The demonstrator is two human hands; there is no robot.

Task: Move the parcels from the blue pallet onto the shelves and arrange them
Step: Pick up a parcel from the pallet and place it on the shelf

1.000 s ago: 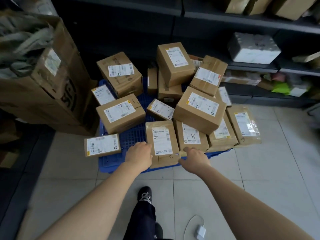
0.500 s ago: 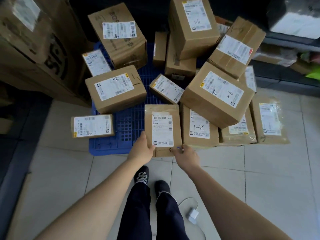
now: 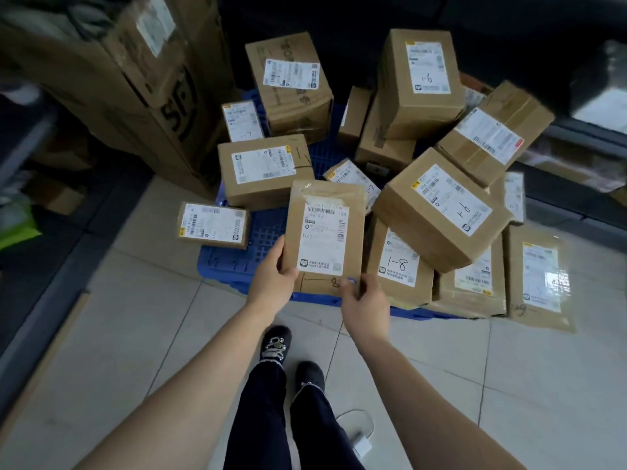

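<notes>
**Two hands hold one flat parcel at the pallet's near edge**

Many brown cardboard parcels with white shipping labels crowd the blue plastic grid pallet (image 3: 258,239), some stacked and leaning on each other. The flat brown cardboard parcel (image 3: 325,237), its label facing up, is held over the pallet's front edge. Just beside it on the right lies a flat parcel hand-marked "1-8" (image 3: 400,262), with a larger tilted brown box marked "1-6" (image 3: 441,208) resting partly on top of that one. Behind the held parcel sits a mid-sized brown box (image 3: 264,171), and a small flat box (image 3: 213,225) lies at the pallet's left corner. A tall open brown carton (image 3: 142,79) stands to the left on the pale tiled floor (image 3: 101,351). A white charger with its cable (image 3: 361,446) lies by the person's feet.

The left hand (image 3: 273,283) grips the parcel's lower left edge, thumb on top. The right hand (image 3: 364,305) pinches its lower right corner. Both forearms reach forward, bare.
</notes>
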